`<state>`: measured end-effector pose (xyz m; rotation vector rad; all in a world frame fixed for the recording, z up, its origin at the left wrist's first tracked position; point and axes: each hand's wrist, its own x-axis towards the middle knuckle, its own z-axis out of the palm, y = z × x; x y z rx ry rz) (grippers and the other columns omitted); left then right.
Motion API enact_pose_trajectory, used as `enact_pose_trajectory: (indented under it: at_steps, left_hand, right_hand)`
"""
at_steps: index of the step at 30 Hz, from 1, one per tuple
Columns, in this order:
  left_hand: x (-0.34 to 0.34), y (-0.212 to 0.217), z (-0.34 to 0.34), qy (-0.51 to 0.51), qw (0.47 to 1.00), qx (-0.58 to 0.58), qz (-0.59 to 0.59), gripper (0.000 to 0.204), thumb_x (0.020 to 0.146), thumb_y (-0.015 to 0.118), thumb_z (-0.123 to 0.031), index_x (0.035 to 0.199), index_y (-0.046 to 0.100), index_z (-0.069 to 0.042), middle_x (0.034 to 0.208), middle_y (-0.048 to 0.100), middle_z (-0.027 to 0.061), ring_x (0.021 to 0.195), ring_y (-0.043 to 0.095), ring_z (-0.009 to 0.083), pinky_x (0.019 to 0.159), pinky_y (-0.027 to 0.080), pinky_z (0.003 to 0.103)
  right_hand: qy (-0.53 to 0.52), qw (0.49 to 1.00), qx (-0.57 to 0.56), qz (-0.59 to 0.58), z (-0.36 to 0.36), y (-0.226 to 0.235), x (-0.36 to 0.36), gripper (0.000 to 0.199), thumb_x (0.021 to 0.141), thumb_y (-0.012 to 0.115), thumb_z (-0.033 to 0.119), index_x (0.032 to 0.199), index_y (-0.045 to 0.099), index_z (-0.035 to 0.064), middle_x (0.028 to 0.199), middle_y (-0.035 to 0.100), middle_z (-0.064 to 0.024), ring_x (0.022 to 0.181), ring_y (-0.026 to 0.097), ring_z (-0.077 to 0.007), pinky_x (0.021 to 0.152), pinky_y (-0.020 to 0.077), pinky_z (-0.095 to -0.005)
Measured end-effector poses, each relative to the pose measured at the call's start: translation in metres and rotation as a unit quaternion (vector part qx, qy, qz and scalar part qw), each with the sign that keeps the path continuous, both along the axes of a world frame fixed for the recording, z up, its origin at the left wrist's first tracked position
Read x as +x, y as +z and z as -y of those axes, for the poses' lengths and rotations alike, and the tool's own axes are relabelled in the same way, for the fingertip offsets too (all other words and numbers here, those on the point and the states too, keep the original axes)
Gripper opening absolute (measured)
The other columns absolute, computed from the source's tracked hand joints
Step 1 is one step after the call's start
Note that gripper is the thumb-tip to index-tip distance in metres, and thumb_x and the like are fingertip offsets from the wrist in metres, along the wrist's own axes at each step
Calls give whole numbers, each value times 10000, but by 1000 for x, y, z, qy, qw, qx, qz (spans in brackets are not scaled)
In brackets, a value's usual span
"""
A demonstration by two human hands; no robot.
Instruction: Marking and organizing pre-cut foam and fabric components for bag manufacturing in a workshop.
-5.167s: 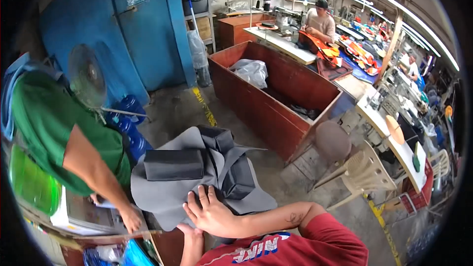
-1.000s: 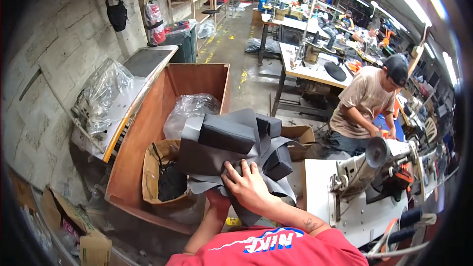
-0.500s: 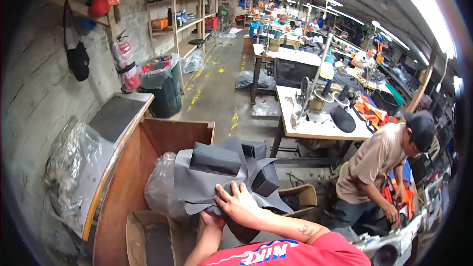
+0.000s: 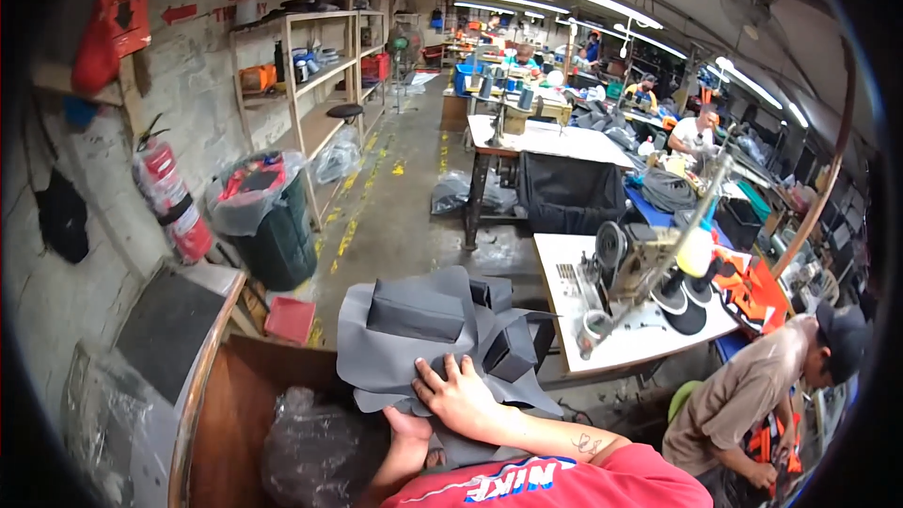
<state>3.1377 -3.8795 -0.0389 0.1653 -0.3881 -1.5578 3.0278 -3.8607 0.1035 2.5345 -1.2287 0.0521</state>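
Carried forward since the earlier frame, the grey cloth bundle (image 4: 475, 339) now shows beyond the clear plastic bag (image 4: 315, 447) in the wooden bin (image 4: 226, 414), which has slid lower in view. It is held before the red shirt (image 4: 621, 482), black boxy parts on top. The right hand (image 4: 461, 404) lies on it, fingers a little apart; the left hand (image 4: 411, 430) is at its near edge, fingers mostly hidden, so their grip cannot be told. Right of it, a sewing machine (image 4: 654, 256) stands on a white desk (image 4: 640, 339).
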Motion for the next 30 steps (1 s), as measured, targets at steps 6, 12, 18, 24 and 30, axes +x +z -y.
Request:
enact_pose_trajectory:
  at_steps: [6,12,18,24,30]
  left_hand:
    - [-33,10,143,-20,997,51,49,688,910,266,-574,1417,361,-119,1441,390,115,1329,357,329,1109,272,481]
    - [-80,1,290,-25,999,31,36,704,903,280,-595,1416,361,-120,1445,384,118,1323,366,334,1107,277,507]
    - [-138,-17,442,-57,997,37,22,679,905,304,-562,1414,363,-115,1435,395,120,1315,376,327,1109,275,502]
    - [-201,5,571,-113,991,33,57,638,922,302,-517,1401,376,-101,1418,415,124,1302,397,313,1104,281,479]
    - [-274,28,683,-214,968,66,111,648,926,310,-552,1362,428,-88,1378,465,114,1256,450,282,1086,312,432]
  right_hand:
    - [-22,999,-27,28,132,13,-29,368,824,522,216,1144,647,86,1354,490,-156,1038,556,-467,839,457,-611]
    - [-43,999,-22,19,273,2,-78,374,829,517,215,1174,624,119,1375,465,-149,1071,548,-440,855,448,-577]
    - [-67,998,-8,14,416,-4,-143,382,828,521,200,1192,613,130,1378,458,-145,1097,532,-422,871,444,-551]
    - [-85,993,-35,74,537,11,-208,333,817,532,208,1096,651,73,1304,516,-175,1046,553,-443,851,443,-586]
    - [-197,976,-55,72,632,5,-272,360,785,559,193,1121,631,84,1300,504,-176,1040,550,-433,853,442,-571]
